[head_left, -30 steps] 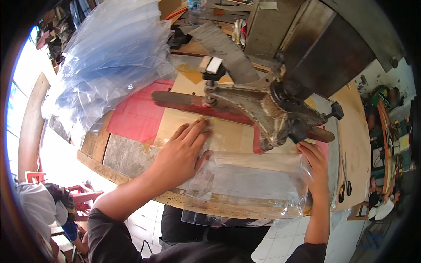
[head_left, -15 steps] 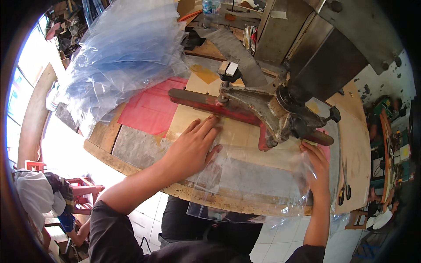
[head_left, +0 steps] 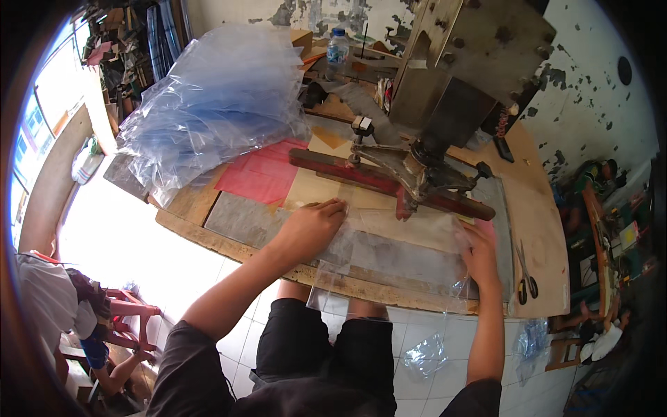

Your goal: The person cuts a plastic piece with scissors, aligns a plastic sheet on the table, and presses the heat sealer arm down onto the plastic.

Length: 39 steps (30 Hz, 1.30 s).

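Observation:
A clear plastic sheet (head_left: pixel 410 260) lies across the near part of the worktable, its front edge drooping past the wooden rim. My left hand (head_left: pixel 313 228) is closed at its left side, fingertips pinching the far left corner. At the right side my right hand (head_left: pixel 481 251) has its fingers bent over the plastic, thumb partly hidden. Just beyond both hands runs the long red-sided bar (head_left: pixel 361 177) of a press, carried on a metal bracket (head_left: pixel 406 167). Under the bar lie a cream sheet (head_left: pixel 313 191) and a pink-red sheet (head_left: pixel 257 174).
A large pile of clear plastic sheets (head_left: pixel 215 104) covers the table's far left. Black-handled scissors (head_left: pixel 526 281) lie on the right. A water bottle (head_left: pixel 338 52) stands at the back, beside the press column (head_left: pixel 424 83). Other people sit at both sides; plastic scraps (head_left: pixel 425 356) lie on the floor.
My view has tilted up, showing more wall and floor. My left fingers, spread flat before, have drawn together on the sheet's corner. My right hand stays at the right edge.

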Each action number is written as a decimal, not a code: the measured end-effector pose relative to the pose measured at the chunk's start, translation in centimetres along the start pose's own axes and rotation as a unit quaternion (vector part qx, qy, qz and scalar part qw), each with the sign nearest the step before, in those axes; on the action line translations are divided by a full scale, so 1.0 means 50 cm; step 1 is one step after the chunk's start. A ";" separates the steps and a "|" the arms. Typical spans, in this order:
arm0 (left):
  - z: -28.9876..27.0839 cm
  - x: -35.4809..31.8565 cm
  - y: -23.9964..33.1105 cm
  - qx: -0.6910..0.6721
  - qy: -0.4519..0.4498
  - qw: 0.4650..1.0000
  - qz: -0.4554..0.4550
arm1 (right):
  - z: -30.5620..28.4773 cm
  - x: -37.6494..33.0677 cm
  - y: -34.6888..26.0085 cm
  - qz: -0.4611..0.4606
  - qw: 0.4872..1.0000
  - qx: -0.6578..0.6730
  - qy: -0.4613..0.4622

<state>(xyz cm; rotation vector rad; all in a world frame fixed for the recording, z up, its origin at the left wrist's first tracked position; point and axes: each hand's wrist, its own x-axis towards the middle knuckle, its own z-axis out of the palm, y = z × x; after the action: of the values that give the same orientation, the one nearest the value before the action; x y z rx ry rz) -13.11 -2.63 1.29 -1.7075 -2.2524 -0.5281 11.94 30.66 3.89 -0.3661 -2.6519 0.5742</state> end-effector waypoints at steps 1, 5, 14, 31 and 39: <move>0.002 -0.011 0.001 -0.026 0.007 1.000 -0.015 | -0.004 -0.007 -0.007 -0.004 1.000 -0.004 0.004; 0.002 -0.064 0.037 -0.048 0.024 0.995 -0.080 | 0.001 -0.079 -0.015 0.088 0.989 0.118 0.011; -0.003 -0.105 0.057 -0.130 0.063 0.979 -0.140 | 0.032 -0.180 -0.047 0.150 0.963 0.147 0.168; -0.017 -0.111 0.065 -0.167 0.129 0.965 -0.154 | 0.049 -0.197 -0.043 0.089 0.954 0.116 0.261; -0.012 -0.112 0.063 -0.164 0.132 0.966 -0.147 | 0.050 -0.200 -0.040 0.073 0.953 0.093 0.279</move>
<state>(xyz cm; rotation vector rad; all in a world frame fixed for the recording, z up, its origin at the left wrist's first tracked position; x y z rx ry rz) -8.55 -6.96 -0.13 -1.3302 -2.3245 -1.1780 19.37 24.75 -0.59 -0.5758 -2.0240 0.6463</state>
